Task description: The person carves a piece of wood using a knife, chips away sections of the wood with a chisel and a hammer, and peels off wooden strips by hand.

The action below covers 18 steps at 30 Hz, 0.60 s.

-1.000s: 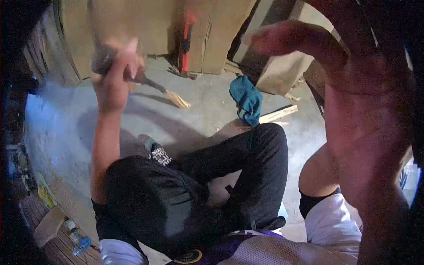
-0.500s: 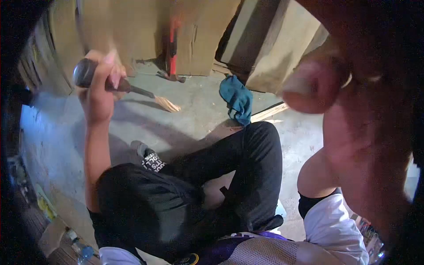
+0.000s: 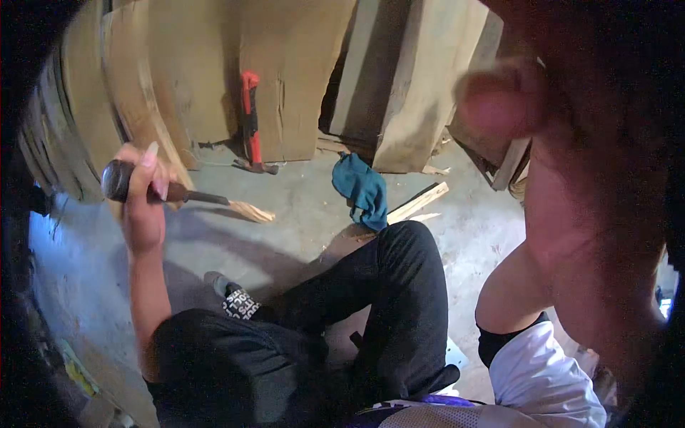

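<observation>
My left hand (image 3: 146,185) is wrapped round the dark handle of a chisel-like tool (image 3: 207,197), which points to the right. At the tool's far end is a pale twisted piece of wood (image 3: 251,210), just above the floor in view. Very close to the camera at the right, my right hand (image 3: 542,121) looms large and blurred; its thumb tip points left, and the other fingers are lost in shadow at the top. Whether it holds anything cannot be seen.
A red and black hammer (image 3: 251,121) leans on upright boards (image 3: 292,85). A teal cloth (image 3: 362,189) lies on the grey floor (image 3: 300,246) beside split wood strips (image 3: 421,202). My bent legs (image 3: 407,285) in black trousers fill the lower middle.
The view has shifted, so the hammer, cloth and boards appear lower and further left. My left hand still grips the tool. My right thumb has curled from its stretched position.
</observation>
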### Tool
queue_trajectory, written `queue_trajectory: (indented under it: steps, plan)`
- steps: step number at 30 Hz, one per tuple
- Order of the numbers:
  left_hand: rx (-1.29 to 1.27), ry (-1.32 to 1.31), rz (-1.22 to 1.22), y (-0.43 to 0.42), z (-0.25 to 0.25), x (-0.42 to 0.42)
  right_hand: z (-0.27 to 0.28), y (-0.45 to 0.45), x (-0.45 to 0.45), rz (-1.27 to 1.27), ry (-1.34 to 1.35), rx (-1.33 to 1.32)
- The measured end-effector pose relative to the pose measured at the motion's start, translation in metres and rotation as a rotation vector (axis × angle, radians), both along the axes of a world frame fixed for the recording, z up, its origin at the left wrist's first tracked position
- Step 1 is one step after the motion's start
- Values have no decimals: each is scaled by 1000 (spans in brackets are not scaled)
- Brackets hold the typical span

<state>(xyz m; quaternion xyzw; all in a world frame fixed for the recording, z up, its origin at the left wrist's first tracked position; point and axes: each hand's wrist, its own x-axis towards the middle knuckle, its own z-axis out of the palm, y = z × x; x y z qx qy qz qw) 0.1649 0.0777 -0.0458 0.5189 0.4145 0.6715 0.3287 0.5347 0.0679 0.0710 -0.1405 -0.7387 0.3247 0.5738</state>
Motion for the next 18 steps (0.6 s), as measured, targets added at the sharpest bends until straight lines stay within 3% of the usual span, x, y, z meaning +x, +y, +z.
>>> queue_trajectory:
  steps: [18]
  plan:
    - [44, 0, 29, -2, 6, 8, -2, -13, 10, -42, 9, 0]
